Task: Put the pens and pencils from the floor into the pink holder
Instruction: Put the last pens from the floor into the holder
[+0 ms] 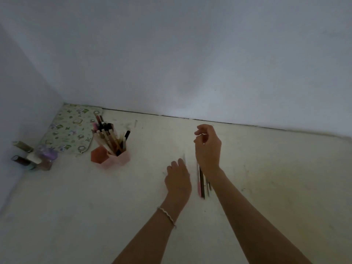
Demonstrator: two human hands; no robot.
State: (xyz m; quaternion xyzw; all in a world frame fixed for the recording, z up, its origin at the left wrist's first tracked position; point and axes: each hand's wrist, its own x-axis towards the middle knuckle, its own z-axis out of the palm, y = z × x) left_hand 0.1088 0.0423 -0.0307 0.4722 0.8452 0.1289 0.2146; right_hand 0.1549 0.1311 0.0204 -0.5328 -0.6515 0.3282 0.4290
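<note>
The pink holder (118, 158) stands on the pale floor at the left, with several pens and pencils (108, 136) sticking out of it. My right hand (208, 147) is closed on a small bundle of pens and pencils (202, 182), whose lower ends hang blurred below my wrist, above the floor. Just left of the bundle my left hand (178, 178) hovers low over the floor, palm down, fingers slightly spread, with nothing seen in it. A thin pale pencil-like stick (184, 159) shows blurred at its fingertips.
A floral-patterned pouch (70, 128) lies in the corner behind the holder. Several small bottles (34, 157) cluster at the far left by the wall. White walls meet the floor at the back and left.
</note>
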